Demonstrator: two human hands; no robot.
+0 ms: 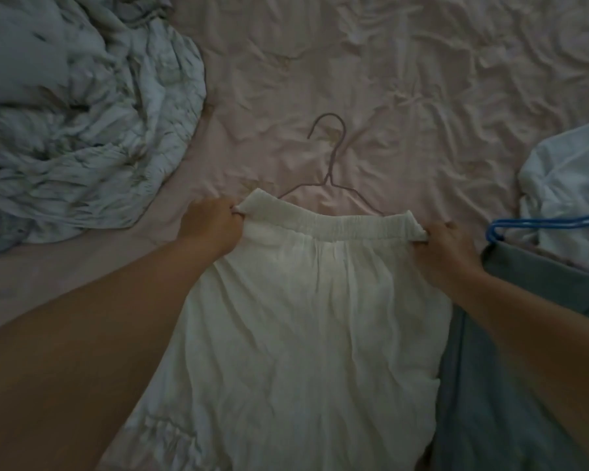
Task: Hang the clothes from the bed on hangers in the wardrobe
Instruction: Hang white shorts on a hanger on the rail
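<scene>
Lying on wrinkled pink bedsheet [405, 79]: white skirt [303, 317], wire hanger [332, 158].

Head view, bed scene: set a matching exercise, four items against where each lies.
Items:
1. white skirt
2. wire hanger
3. blue hanger
4. crumpled blanket

Places:
A. far left of the bed
B. right edge, on a grey garment
C. gripped at the waistband by the left hand and right hand
D. middle of the sheet, partly under the waistband

Pairs: 1-C, 2-D, 3-B, 4-A
</scene>
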